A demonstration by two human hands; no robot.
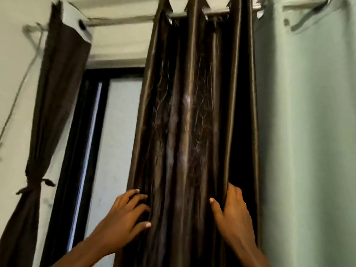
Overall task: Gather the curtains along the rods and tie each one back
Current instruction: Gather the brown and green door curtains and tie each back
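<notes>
A dark brown satin curtain (189, 112) hangs in tight folds from a metal rod (217, 11) at the top, bunched to the right of the window. My left hand (125, 214) grips its left edge, fingers curled into the folds. My right hand (234, 214) holds its right edge, fingers behind the fabric and thumb in front. A second brown curtain (55, 97) hangs at the far left, cinched by a knotted tie-back (35, 185) about two thirds of the way down.
A dark-framed window (119, 122) with frosted glass shows between the two curtains. A pale green wall (308, 132) stands close on the right. A thin cable (19, 89) runs down the white wall on the left.
</notes>
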